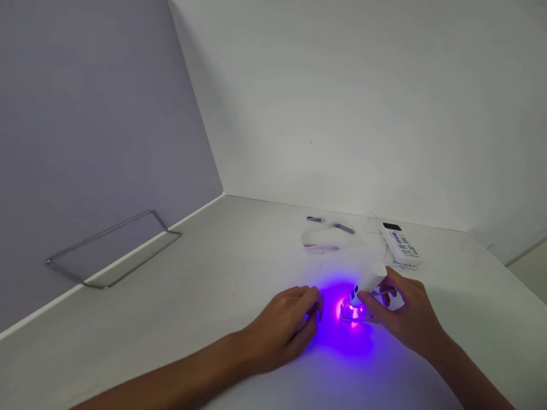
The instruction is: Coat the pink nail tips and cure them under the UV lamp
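Note:
My right hand [401, 310] is closed around a small white UV lamp [368, 283], tilted with its lit end down. Violet light spills from it over a small clear object [348, 312] on the table, whose kind I cannot make out in the glare. A thin pale piece shows by the right fingers. My left hand [290, 322] rests on the table just left of the glow, fingers curled in, and nothing shows in it; it is apart from the lamp.
A white box with a dark window and print [400, 244] lies at the back right, a thin cable beside it. Behind the lamp lie a clear plastic piece [320, 246] and a small grey strip [344, 228]. A bent metal wire frame [141, 263] leans on the left wall.

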`<act>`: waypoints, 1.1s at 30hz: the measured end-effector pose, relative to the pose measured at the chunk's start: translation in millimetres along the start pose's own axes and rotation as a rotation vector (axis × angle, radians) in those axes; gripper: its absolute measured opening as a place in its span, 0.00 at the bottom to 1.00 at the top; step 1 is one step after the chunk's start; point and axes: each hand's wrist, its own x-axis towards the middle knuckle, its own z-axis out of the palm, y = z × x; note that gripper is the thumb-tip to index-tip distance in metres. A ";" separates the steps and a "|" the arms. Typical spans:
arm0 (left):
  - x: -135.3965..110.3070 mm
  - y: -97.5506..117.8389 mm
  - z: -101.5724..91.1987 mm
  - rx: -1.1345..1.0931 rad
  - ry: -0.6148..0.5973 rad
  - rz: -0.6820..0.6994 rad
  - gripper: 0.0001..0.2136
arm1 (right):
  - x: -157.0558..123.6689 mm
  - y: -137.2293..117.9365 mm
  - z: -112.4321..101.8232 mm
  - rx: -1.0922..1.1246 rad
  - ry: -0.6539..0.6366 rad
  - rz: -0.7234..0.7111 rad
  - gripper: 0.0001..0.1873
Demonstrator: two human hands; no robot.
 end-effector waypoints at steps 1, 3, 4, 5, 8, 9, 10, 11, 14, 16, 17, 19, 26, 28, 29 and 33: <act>1.1 1.2 -1.3 0.003 -0.007 0.002 0.06 | -0.1 0.2 0.1 0.005 -0.009 -0.007 0.10; 3.4 3.8 -3.9 0.008 -0.021 0.009 0.06 | -0.2 0.8 0.2 0.005 -0.015 -0.025 0.10; 4.3 5.1 -5.0 0.011 -0.026 0.014 0.06 | -0.2 1.1 0.2 -0.001 -0.011 -0.034 0.10; 4.9 6.1 -6.0 0.015 -0.032 0.021 0.06 | -0.1 1.3 0.1 -0.008 -0.005 -0.041 0.10; 5.4 7.4 -7.2 0.025 -0.052 0.037 0.07 | 0.2 1.4 -0.4 -0.030 0.008 -0.044 0.09; 5.3 7.4 -7.2 0.027 -0.059 0.042 0.07 | 0.1 1.3 -0.5 -0.031 0.009 -0.041 0.10; 5.2 7.1 -7.2 0.028 -0.067 0.045 0.07 | 0.0 1.2 -0.5 -0.028 0.009 -0.036 0.10; 5.1 6.8 -7.0 0.028 -0.071 0.046 0.07 | -0.2 1.1 -0.3 -0.023 0.009 -0.029 0.11; 5.2 6.0 -6.6 0.026 -0.077 0.047 0.07 | -1.0 1.3 1.1 -0.002 0.014 -0.003 0.12; 5.4 5.8 -6.2 0.032 -0.081 0.044 0.07 | -1.5 1.8 2.2 0.012 0.026 -0.001 0.12; 5.4 5.6 -5.8 0.037 -0.085 0.042 0.07 | -1.7 2.2 2.7 0.018 0.034 -0.004 0.13; 5.2 5.1 -4.8 0.049 -0.084 0.039 0.07 | -1.8 3.1 3.4 0.027 0.042 -0.006 0.13; 1.8 2.3 -0.7 0.100 -0.080 0.052 0.07 | -2.1 4.1 3.5 0.051 0.021 0.029 0.11; 1.5 2.0 -0.6 0.109 -0.082 0.053 0.07 | -2.0 2.8 3.2 0.039 0.026 0.036 0.11; 1.5 1.9 -0.7 0.112 -0.082 0.055 0.08 | -1.8 2.1 3.1 0.034 0.029 0.040 0.11; 2.3 2.3 -1.2 0.116 -0.073 0.066 0.08 | -1.0 0.8 2.8 0.017 0.019 0.032 0.11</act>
